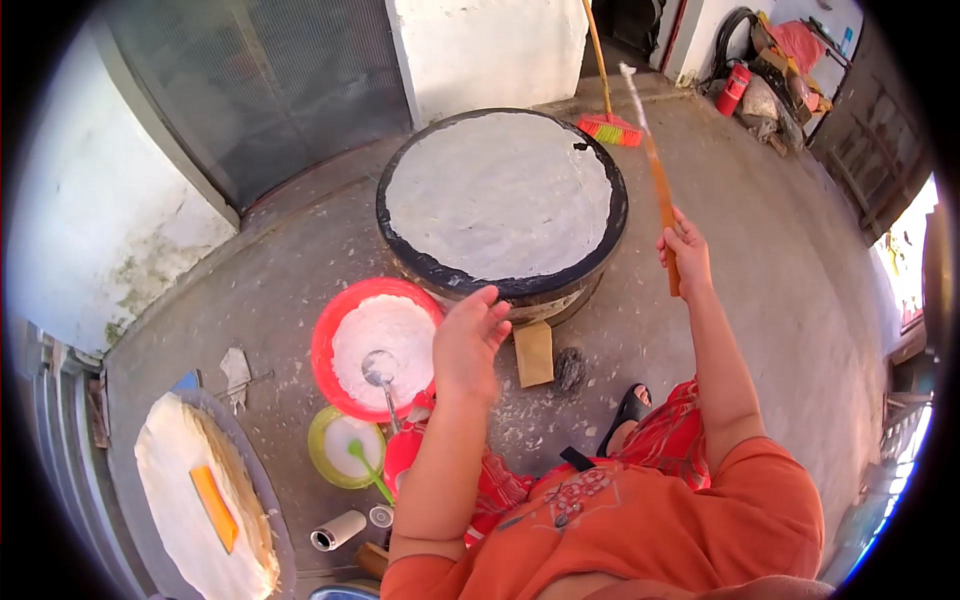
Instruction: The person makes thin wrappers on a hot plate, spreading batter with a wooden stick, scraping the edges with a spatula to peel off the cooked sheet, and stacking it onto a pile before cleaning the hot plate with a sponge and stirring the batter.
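Flecked floor (770, 310) round white-coated griddle (440, 272), door (270, 90) behind-left — right hand (688, 258) clamped on stick (655, 170), right of griddle; left hand (468, 335) near it, fingers loosely apart.

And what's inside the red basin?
The red basin holds a white mixture and a metal ladle. The mixture covers the basin's bottom, so that can't be seen.
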`<state>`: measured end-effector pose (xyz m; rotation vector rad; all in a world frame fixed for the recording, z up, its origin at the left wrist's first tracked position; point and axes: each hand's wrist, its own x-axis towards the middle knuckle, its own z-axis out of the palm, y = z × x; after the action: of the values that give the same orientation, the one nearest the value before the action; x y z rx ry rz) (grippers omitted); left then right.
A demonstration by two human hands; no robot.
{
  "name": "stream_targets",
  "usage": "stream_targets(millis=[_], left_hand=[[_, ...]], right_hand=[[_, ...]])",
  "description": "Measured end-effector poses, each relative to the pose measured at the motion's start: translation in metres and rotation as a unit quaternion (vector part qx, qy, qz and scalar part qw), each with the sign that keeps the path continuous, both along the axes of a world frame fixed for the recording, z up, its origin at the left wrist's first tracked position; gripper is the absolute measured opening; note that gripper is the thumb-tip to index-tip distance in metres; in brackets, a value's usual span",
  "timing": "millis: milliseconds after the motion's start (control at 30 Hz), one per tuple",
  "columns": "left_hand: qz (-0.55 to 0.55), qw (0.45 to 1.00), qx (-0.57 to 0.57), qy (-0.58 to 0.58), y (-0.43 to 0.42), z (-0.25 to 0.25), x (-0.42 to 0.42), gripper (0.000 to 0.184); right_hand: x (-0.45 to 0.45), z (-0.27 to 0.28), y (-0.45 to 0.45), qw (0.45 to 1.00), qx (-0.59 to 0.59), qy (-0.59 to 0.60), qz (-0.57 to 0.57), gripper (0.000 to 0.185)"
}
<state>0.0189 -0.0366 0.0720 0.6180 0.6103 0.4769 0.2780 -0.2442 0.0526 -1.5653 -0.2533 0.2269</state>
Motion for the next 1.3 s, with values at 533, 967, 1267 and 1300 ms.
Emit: stream_targets(millis=[533, 967, 1267, 1300], left_hand=[[0.152, 0.54, 0.443, 0.699, 0.067, -0.243, -0.266, 0.041], [0.081, 0.673, 0.294, 0.674, 0.027, -0.295, -0.309, 0.021], [0.16, 0.685, 0.247, 0.667, 0.022, -0.345, -0.325, 0.029], [0.163, 0.687, 0.245, 0.665, 0.036, -0.352, -0.33, 0.029]], right_hand=[[-0.195, -0.004, 0.122, 0.72, -0.334, -0.169, 0.584, 0.049], [-0.325, -0.121, 0.304, 0.444, -0.468, -0.417, 0.641, 0.023], [-0.329, -0.175, 0.309, 0.504, -0.468, -0.262, 0.677, 0.033], [-0.326, -0.175, 0.31, 0.509, -0.47, -0.232, 0.682, 0.033]])
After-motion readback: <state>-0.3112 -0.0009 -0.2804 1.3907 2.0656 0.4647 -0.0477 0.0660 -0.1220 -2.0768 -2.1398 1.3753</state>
